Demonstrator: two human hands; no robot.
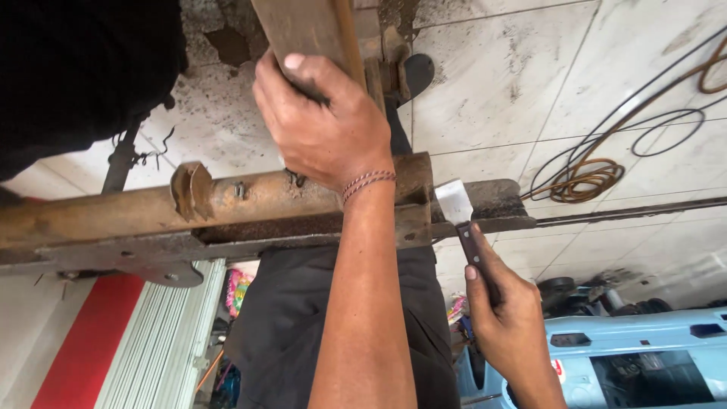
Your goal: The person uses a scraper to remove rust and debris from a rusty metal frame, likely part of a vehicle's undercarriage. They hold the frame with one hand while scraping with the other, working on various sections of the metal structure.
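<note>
- Far over at the left, a dark sleeve [76, 68] fills the corner, and below it the rusty frame rail [113, 212] runs across the view, a round tube welded onto a flat channel, with a small bent bracket [191, 189] standing up from it.
- Near the middle, my left hand [322, 125] is clenched round a flat rusty steel bar [307, 30] that rises from the rail; I judge I grip it there to brace the frame and steady myself. A braided cord bracelet [367, 183] sits on that wrist.
- Just right of that wrist, the rail ends in a square plate with a flat tongue [492, 204] beyond it.
- Further right, my right hand [503, 310] is closed round the dark handle of a putty scraper [458, 204], forefinger laid along the handle, I think to press the blade down. Its pale blade touches the edge of the tongue, just beside the rail's end, well above my fist and near my left wrist.
- Behind, on the tiled floor [492, 91], a coil of cable [587, 178] lies; a light blue vehicle body [644, 356] shows at the lower right.
</note>
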